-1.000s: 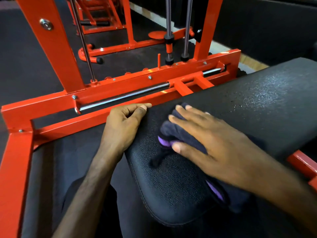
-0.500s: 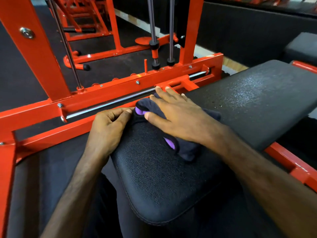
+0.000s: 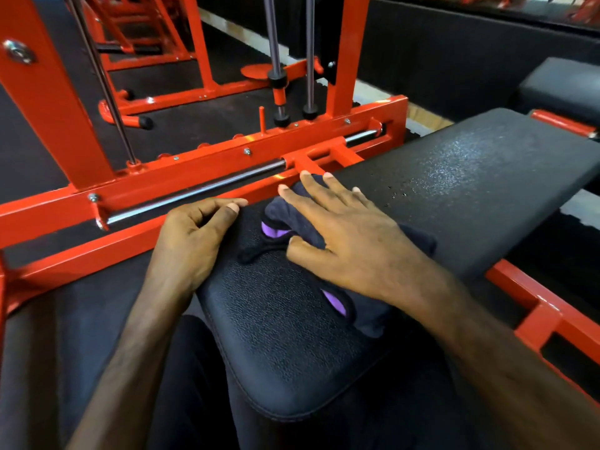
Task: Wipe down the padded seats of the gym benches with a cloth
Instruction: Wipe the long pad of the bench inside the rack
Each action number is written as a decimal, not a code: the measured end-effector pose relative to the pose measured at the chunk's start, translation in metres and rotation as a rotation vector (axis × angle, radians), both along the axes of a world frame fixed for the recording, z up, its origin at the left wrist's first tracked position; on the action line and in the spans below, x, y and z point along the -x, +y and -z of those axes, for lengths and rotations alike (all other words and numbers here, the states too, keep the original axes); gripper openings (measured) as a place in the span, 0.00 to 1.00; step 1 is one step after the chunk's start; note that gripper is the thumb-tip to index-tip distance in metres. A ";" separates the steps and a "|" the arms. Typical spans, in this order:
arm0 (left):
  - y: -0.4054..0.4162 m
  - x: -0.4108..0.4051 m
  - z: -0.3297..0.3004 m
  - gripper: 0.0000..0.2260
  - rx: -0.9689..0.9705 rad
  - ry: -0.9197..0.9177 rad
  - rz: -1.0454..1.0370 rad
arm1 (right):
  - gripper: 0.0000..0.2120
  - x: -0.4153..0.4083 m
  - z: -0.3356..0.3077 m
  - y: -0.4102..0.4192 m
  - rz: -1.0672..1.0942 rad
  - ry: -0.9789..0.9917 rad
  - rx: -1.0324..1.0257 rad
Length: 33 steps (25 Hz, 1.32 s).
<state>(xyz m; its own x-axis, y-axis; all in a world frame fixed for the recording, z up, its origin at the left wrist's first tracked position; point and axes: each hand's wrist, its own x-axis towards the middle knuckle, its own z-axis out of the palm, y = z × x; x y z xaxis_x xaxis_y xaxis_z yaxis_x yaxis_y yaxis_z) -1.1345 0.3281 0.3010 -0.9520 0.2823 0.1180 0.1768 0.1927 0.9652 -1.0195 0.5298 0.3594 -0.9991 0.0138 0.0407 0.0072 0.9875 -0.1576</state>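
Observation:
A black padded bench seat (image 3: 285, 345) runs from the bottom centre up to the right. A dark cloth with purple patches (image 3: 279, 219) lies bunched on it near the left edge. My right hand (image 3: 350, 241) presses flat on the cloth with fingers spread, and most of the cloth is hidden under the palm. My left hand (image 3: 194, 241) rests on the seat's left edge, fingers curled, holding nothing, just left of the cloth.
An orange machine frame (image 3: 207, 164) with a chrome rod (image 3: 194, 193) runs along the seat's left side. Orange rails (image 3: 545, 316) flank the right. A second black pad (image 3: 561, 86) sits at the far right. Dark rubber floor (image 3: 181, 125) lies beyond.
My right hand slid the cloth from the near middle of the seat up to its far left edge, then eased slightly back. The left hand stayed on the seat's edge.

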 end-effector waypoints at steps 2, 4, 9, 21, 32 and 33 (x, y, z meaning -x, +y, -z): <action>0.000 -0.002 -0.001 0.09 0.015 0.000 0.000 | 0.40 -0.031 0.007 0.004 -0.032 0.045 0.019; -0.001 -0.005 -0.001 0.09 0.036 0.011 0.000 | 0.37 -0.071 0.012 0.005 -0.051 0.068 0.031; 0.006 0.000 -0.022 0.12 0.262 0.095 0.049 | 0.45 -0.014 0.000 0.013 0.027 -0.009 0.041; 0.019 0.005 -0.038 0.19 0.625 0.294 0.166 | 0.43 -0.034 0.000 0.042 0.080 0.095 0.062; 0.021 0.011 -0.029 0.13 0.626 0.293 0.124 | 0.39 -0.054 0.008 0.044 -0.014 0.135 0.103; 0.022 0.011 -0.030 0.13 0.635 0.297 0.122 | 0.38 -0.067 0.013 0.034 -0.051 0.153 0.104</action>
